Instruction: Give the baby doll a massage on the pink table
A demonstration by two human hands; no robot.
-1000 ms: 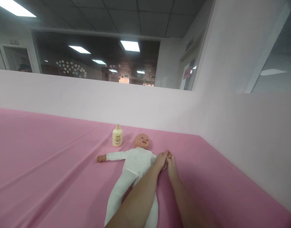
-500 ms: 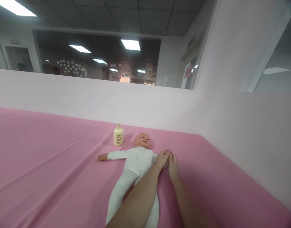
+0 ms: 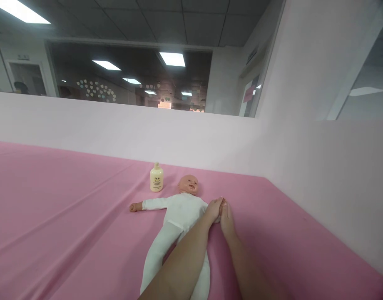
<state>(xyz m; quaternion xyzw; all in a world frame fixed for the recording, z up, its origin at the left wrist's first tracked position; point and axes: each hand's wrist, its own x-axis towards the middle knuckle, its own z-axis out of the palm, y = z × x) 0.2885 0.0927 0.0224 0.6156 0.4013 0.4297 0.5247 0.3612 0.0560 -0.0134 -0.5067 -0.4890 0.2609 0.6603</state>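
Note:
A baby doll in white cloth lies on its back, its head toward the wall and its arms spread. My left hand reaches across the doll's body to its hand at the right. From the other side my right hand closes around the same doll hand. Between my two palms the small hand is mostly covered, with a bit of its brown surface showing. My left forearm hides part of the doll's leg. Left of the doll's head stands a pale yellow pump bottle.
A pink sheet with creases at the left covers the surface under the doll. White walls rise behind it and on the right. A wide window sits above the back wall.
My fingers have shifted slightly around the doll's hand, and a little more of it shows between them. The doll and the bottle stay in place.

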